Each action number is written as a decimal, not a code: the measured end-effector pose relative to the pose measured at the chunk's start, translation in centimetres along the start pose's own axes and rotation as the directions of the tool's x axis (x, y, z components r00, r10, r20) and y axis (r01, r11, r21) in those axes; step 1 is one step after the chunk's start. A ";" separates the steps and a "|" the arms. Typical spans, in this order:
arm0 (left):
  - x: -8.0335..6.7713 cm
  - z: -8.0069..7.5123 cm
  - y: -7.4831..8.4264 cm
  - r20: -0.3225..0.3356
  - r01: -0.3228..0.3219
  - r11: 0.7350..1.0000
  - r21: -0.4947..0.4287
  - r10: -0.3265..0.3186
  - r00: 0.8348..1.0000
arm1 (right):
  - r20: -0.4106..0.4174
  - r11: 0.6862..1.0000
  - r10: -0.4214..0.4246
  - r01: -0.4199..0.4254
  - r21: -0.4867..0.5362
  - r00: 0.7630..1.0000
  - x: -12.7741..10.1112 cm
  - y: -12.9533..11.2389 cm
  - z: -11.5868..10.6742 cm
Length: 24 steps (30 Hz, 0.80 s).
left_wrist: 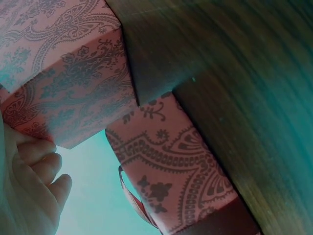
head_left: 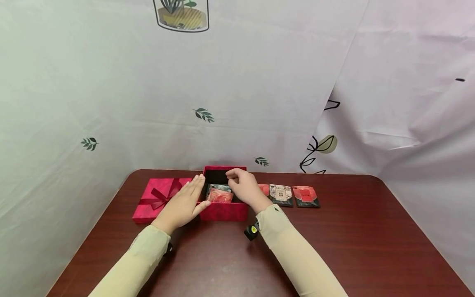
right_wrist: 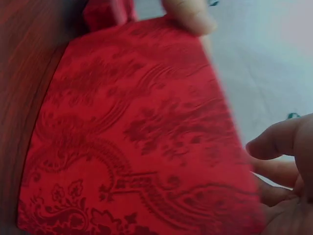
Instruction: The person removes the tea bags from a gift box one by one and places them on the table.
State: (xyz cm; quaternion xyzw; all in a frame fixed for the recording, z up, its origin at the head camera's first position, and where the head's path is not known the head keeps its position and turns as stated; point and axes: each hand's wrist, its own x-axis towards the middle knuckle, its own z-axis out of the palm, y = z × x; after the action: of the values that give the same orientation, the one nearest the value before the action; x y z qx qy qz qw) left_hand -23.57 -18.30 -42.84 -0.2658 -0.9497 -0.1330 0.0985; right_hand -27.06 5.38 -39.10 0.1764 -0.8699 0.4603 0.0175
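Observation:
A red patterned box [head_left: 224, 212] stands uncovered on the table, its inside dark. Red and dark square packets [head_left: 220, 196] lie in it. My left hand [head_left: 183, 205], fingers straight, lies along the box's left side; the left wrist view shows its fingers against the box wall [left_wrist: 78, 93]. Over the box's right side is my right hand [head_left: 245, 187], its fingers bent loosely above the opening. In the right wrist view nothing shows between that hand's thumb and fingers [right_wrist: 279, 171], beside the box wall [right_wrist: 137, 132].
Left of the box lies a red lid [head_left: 152, 189] with a dark red ribbon bow. To the right, a partly hidden red packet [head_left: 264, 189], a pale patterned packet [head_left: 281, 194] and another red packet [head_left: 306, 196] lie in a row. A pale printed curtain [head_left: 259, 90] hangs behind the table.

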 end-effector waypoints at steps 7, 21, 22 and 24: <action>0.0 0.0 0.0 -0.004 -0.005 1.000 0.000 0.005 1.000 | 0.090 0.973 -0.035 0.054 -0.222 0.995 1.4 -0.2 0.9; 0.0 0.0 -0.1 0.014 0.004 1.000 -0.004 -0.004 1.000 | 0.247 0.844 0.107 0.043 -0.534 0.963 2.4 -1.1 2.4; 0.0 0.0 -0.1 0.016 0.006 1.000 -0.004 -0.006 1.000 | 0.251 0.841 0.116 0.039 -0.539 0.961 2.3 -1.1 2.4; 0.0 0.0 -0.1 0.018 0.007 1.000 -0.004 -0.007 1.000 | 0.255 0.833 0.132 0.033 -0.552 0.958 2.3 -1.1 2.5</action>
State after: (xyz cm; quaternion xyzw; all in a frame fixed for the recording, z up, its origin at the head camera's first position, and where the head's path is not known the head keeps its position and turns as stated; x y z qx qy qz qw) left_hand -23.62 -18.38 -42.86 -0.2640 -0.9512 -0.1330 0.0890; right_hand -28.54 2.13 -39.25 0.2049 -0.9631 0.1606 -0.0689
